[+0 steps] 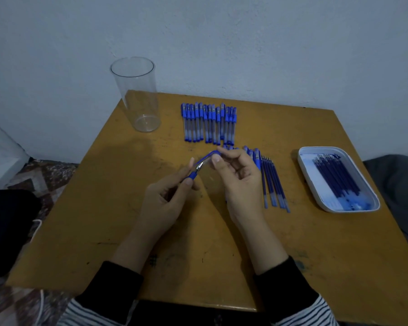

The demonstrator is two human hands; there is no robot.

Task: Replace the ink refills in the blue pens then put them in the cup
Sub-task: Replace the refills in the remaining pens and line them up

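Blue refill point(205, 157) was mid-swap, bowed between two pinches: left hand point(165, 198) on the tip piece point(192, 176), right hand point(240, 182) on the refill's far end; next, I judged, it needed straightening.

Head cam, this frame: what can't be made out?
- Head view, held pen: blurred, barrel covered by right hand; left hand pinches its grip; refill in or out unclear.
- loose pens: partly behind right hand, uncountable.
- tray refills: too dim to count.
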